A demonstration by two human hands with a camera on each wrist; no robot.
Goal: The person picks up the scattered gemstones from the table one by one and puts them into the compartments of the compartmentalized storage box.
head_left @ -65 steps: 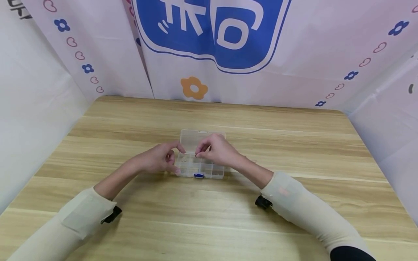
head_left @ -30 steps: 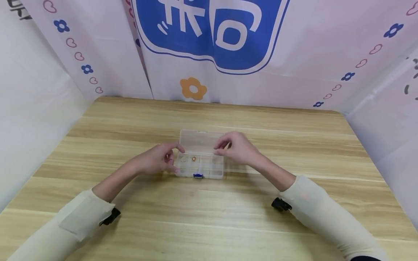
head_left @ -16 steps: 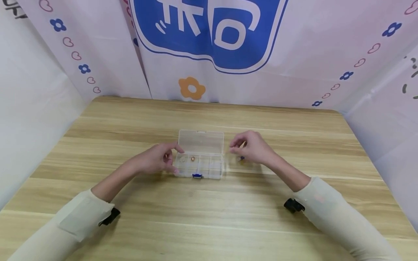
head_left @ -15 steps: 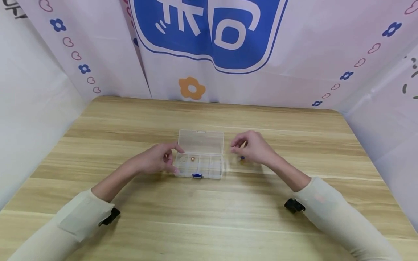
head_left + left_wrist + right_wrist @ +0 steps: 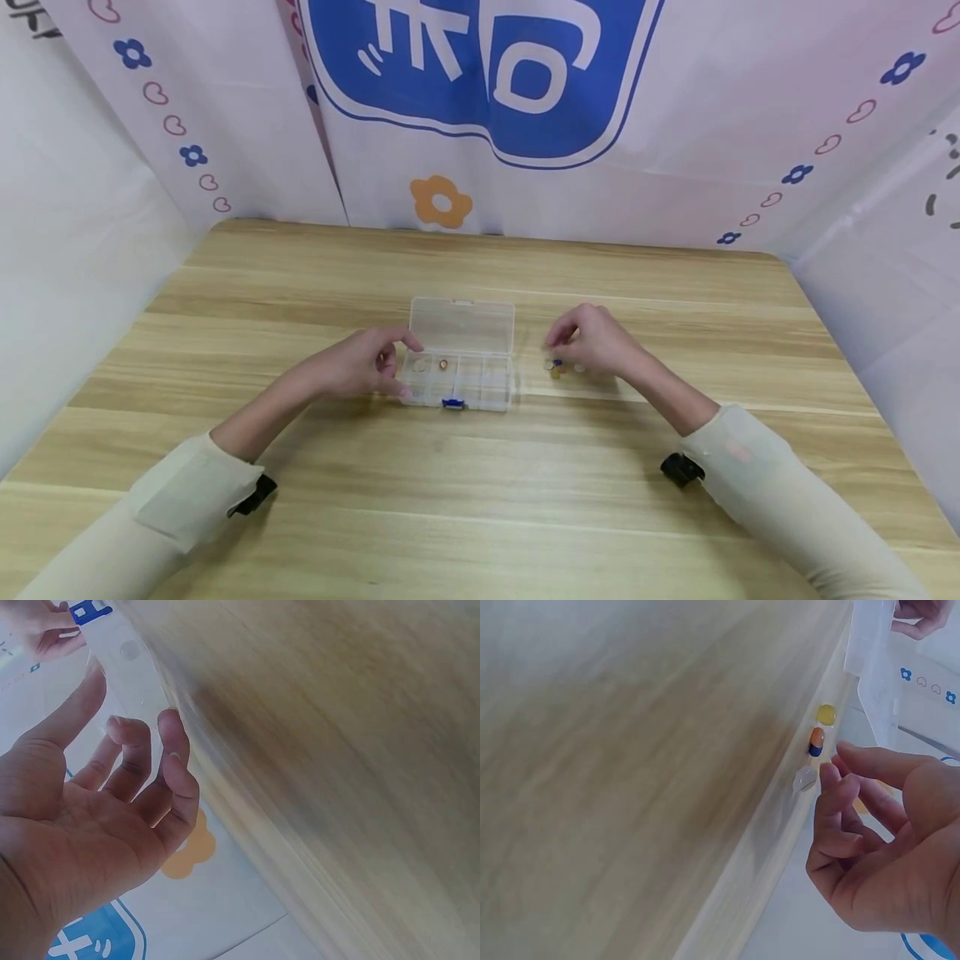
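A clear plastic compartment box (image 5: 468,383) with a blue latch (image 5: 453,404) lies with its lid (image 5: 462,327) raised behind it. My left hand (image 5: 360,364) holds its left end, thumb at the front corner and index finger near the hinge. Inside, a small orange-brown piece (image 5: 443,365) sits in a back compartment; a pale round one (image 5: 418,365) is left of it. My right hand (image 5: 596,340) hovers over small pill-like pieces: a yellow one (image 5: 826,714), an orange-and-blue capsule (image 5: 816,742) and a whitish one (image 5: 805,779). Between its thumb and fingertips I see nothing.
The wooden table (image 5: 450,500) reaches back to a white printed curtain (image 5: 675,192). Another whitish piece (image 5: 580,367) lies by the right hand. Black wrist cameras (image 5: 682,469) sit below both sleeves.
My right hand has moved from above the box to the pieces on the right. An orange-brown piece now shows in the back compartment where that hand was. My left hand stays put.
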